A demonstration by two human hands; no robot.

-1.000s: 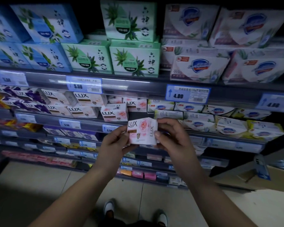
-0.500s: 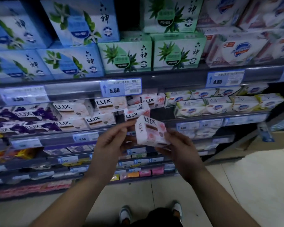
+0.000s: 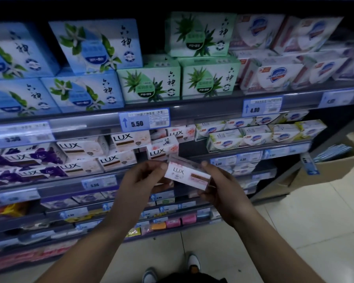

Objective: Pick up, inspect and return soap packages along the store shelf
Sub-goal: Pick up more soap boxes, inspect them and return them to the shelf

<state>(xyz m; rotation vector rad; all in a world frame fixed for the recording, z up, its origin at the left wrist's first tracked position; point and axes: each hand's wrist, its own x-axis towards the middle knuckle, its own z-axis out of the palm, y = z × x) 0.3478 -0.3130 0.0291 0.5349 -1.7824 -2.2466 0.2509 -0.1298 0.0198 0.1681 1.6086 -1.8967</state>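
The left hand (image 3: 139, 180) reaches up from the lower left on a bare forearm, its fingers curled and its fingertips pinching the left end of a pink-and-white LUX soap package (image 3: 187, 176). The package is off the shelf, held in the air between both hands. It sits just below and in front of the pink LUX boxes (image 3: 161, 152) in the second row, tilted so its right end is lower and its printed face is toward the camera. The right hand (image 3: 223, 190) grips the right end, with one digit over the upper far corner and the other fingers wrapped underneath; its forearm comes in from the lower right. Both wrists are close together near the edge of the shelf rail (image 3: 202, 110). Behind the package, a dark gap shows on the shelf just right of the pink boxes. Further right there is open tiled floor (image 3: 294, 221), and a cardboard box (image 3: 335, 166) stands at the shelf's end.
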